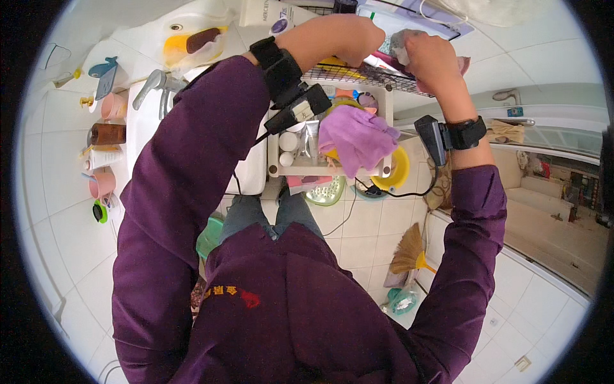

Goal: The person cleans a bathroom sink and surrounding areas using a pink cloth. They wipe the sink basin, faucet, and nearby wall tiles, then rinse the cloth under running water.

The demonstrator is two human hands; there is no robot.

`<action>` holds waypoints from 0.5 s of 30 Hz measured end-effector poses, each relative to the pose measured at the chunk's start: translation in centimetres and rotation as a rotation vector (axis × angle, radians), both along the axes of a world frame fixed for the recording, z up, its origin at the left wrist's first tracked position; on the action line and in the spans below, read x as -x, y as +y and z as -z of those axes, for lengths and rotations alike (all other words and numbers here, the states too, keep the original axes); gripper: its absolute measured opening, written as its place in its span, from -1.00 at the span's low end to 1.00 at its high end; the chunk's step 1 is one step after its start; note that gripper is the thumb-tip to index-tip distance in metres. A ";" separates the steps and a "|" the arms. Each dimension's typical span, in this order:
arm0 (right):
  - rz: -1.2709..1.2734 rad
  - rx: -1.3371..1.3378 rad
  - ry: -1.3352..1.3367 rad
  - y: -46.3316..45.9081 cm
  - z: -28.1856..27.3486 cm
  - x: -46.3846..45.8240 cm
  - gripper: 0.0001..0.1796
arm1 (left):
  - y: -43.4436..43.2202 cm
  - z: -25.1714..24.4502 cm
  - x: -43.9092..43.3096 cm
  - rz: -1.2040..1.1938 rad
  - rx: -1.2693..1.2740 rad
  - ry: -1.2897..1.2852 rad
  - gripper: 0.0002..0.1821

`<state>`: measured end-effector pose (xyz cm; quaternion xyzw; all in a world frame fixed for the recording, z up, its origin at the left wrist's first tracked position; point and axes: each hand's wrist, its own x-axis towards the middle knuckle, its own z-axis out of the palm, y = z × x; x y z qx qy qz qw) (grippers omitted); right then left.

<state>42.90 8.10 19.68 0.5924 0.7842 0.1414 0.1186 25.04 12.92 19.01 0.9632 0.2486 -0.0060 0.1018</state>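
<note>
Both hands are at the black wire basket [362,76] on the wall. My left hand [357,39] is bent over its left part, with the fingers mostly hidden behind the wrist and knuckles. A yellow thing [343,67] shows just below it in the basket. My right hand [429,56] is closed around a crumpled grey-and-white cloth-like piece [400,45] at the right end. Between the hands lies a white tube [379,62] with a red mark. Pinkish fabric [464,65] pokes out beside my right hand.
Below the basket stands a shelf cart [331,169] with a purple towel [357,134], jars and tubes. The washbasin faucet [158,91] and pink cups [102,185] are at left. A yellow basin [395,168] and a broom [407,249] are on the right. Cables hang from both wrist devices.
</note>
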 end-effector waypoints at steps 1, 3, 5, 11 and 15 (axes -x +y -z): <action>0.019 -0.013 -0.006 0.0 -0.1 0.2 -0.71 | 0.1 -0.1 -0.2 0.012 0.015 0.037 -0.79; 0.074 -0.074 0.036 -0.6 -0.8 0.9 -0.68 | 0.1 0.2 -0.1 -0.001 0.007 -0.001 -0.83; 0.167 -0.159 0.122 -2.2 -2.7 1.0 -0.69 | 0.2 0.6 -0.4 -0.046 0.015 -0.008 -0.84; -0.060 -0.425 1.073 -14.1 -4.6 1.1 -0.64 | 0.0 3.2 -0.6 -0.195 0.128 -0.318 -0.79; 0.058 -0.154 0.901 -16.8 3.3 1.8 -0.64 | -1.1 3.8 -0.8 -0.223 0.040 -0.483 -0.77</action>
